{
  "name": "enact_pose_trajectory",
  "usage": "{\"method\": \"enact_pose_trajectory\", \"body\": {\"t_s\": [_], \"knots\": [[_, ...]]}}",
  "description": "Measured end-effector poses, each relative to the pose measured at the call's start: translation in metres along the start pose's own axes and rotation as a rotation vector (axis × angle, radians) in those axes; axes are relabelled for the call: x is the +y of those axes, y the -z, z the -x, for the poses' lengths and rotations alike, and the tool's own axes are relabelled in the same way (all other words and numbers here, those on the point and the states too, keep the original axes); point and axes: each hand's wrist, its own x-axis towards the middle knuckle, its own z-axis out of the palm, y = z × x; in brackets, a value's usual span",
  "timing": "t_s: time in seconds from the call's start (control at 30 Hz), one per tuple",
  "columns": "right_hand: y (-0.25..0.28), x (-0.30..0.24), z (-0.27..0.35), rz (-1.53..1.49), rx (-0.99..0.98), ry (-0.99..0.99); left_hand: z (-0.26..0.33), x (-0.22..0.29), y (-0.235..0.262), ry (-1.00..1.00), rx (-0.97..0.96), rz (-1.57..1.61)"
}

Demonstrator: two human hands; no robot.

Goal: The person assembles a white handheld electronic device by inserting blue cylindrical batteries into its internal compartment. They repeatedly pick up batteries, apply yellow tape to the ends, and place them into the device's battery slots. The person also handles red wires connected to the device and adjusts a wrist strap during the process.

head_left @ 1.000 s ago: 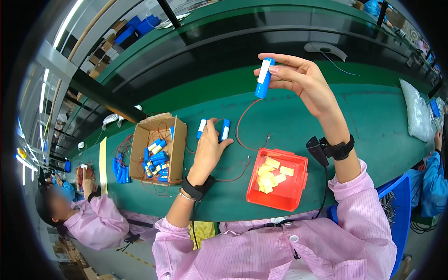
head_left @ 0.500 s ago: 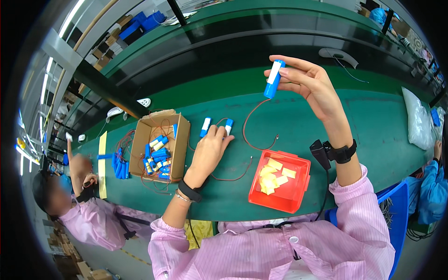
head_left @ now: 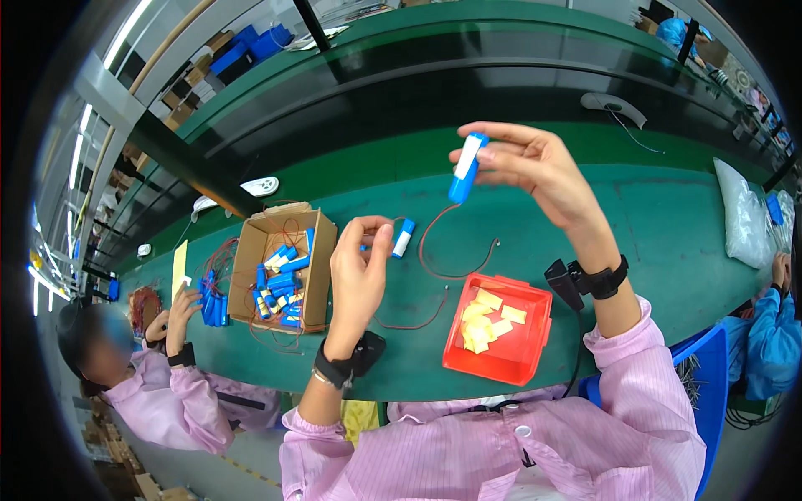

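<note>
My right hand (head_left: 522, 171) is raised over the far side of the green table and grips a blue cylindrical battery pack (head_left: 468, 169) with a white label. A thin red and dark wire (head_left: 426, 250) trails from it down to the tabletop. My left hand (head_left: 357, 271) hovers with fingers curled and the thumb against the fingertips; whatever is between them is hidden. Just right of it a second blue battery pack (head_left: 403, 239) lies on the table. Another blue piece shows partly behind the left fingers.
Nearest me is a red tray (head_left: 535, 351) with yellow paper pieces (head_left: 480, 326). To the left, a cardboard box (head_left: 317, 288) holds several wired battery packs, with more (head_left: 215, 301) beside it. A co-worker (head_left: 180, 384) sits at left; a plastic bag (head_left: 741, 221) lies at right.
My left hand has lifted off the battery packs and turned, its fingers drawn together. The right hand, still gripping its battery pack, has come slightly lower and left. The co-worker's arm has lowered.
</note>
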Motion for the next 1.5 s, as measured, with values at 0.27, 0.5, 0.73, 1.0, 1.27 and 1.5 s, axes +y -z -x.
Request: {"method": "enact_pose_trajectory", "body": {"t_s": [0.27,0.5,0.73,1.0,1.27,1.5], "knots": [[-0.027,0.005,0.011,-0.058,-0.103,-0.102,0.016,0.061,-0.009,0.208,-0.107,0.371],[-0.013,0.012,0.011,0.099,-0.139,-0.236,0.021,0.021,0.009,0.252,-0.077,0.200],[-0.002,-0.025,0.010,0.195,-0.213,-0.084,0.018,-0.049,-0.023,0.162,-0.084,-0.225],[0.006,-0.044,0.015,0.270,-0.194,-0.074,0.020,-0.041,-0.040,0.014,-0.044,-0.530],[0.023,-0.059,0.019,0.403,-0.109,-0.021,0.012,0.009,0.075,-0.012,0.210,-0.925],[0.008,-0.094,0.025,0.437,0.068,0.152,-0.044,-0.098,0.174,-0.080,-0.394,-1.036]]}}
